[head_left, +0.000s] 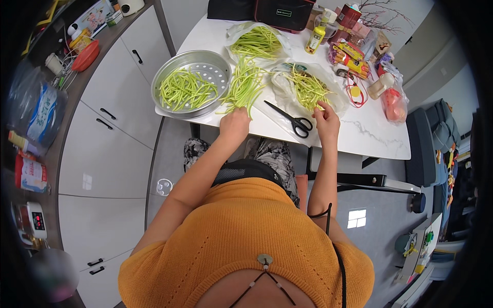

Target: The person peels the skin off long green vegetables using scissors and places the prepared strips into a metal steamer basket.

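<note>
My left hand is closed at the near end of a loose bundle of green garlic scapes, its fingers around some stems. Thumb and finger of my right hand pinch together beside a plastic bag of yellowish tips and scraps; anything between them is too small to make out. Black scissors lie between my hands, blades pointing away to the left. On the left, cut lengths of scape fill part of a round perforated metal pan. Farther back, a white bag holds long whole scapes.
A yellow bottle, snack packs, a red cord and a bag of red fruit crowd the right side of the white table. A black bag stands at the back. White cabinets flank the left.
</note>
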The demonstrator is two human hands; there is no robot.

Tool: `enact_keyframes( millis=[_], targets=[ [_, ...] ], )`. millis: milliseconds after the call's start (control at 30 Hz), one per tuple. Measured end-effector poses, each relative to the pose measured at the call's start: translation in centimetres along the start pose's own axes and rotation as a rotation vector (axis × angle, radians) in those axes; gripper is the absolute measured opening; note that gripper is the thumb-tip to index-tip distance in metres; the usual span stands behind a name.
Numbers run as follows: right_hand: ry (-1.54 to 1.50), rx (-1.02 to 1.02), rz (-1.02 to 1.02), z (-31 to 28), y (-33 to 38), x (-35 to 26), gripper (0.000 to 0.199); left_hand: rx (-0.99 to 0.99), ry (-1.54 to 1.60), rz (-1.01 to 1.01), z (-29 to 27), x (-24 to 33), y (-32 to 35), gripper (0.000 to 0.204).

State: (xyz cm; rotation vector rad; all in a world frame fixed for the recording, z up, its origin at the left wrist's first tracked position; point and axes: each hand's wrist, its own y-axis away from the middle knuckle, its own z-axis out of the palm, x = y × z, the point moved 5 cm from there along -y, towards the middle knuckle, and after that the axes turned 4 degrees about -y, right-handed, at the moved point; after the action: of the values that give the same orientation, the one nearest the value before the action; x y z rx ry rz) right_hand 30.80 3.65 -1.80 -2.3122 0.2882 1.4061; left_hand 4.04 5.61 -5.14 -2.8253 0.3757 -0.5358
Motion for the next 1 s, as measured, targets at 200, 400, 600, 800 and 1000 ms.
enact_keyframes(
  millis=[200, 400, 600, 800, 1000],
  targets=[
    [-0.111, -0.064, 0.001, 1.7, 1.1, -0.1, 0.022, 0.001, 0.009, -0.008, 0.0, -0.3, 0.1, 0.021],
    [-0.161, -0.136, 0.003, 3.1, 2.0, -0.2, 0.019, 0.044, 0.059, -0.106, 0.9, -1.5, -0.5, 0.014],
    [-0.172, -0.176, -0.038, 4.3, 2.5, -0.9, 0.018, 0.168, 0.132, -0.087, -1.5, -1.0, 0.0, 0.012],
    [-0.276, -0.199, -0.04, 4.5, 2.6, -2.3, 0.021, 0.306, 0.303, 0.018, -5.3, -0.4, 1.8, 0.012],
    [-1.104, -0.533, 0.23, 4.6, 2.6, -4.1, 0.043, 0.257, 0.561, 0.128, -7.1, 0.8, 2.4, 0.012]
  ],
)
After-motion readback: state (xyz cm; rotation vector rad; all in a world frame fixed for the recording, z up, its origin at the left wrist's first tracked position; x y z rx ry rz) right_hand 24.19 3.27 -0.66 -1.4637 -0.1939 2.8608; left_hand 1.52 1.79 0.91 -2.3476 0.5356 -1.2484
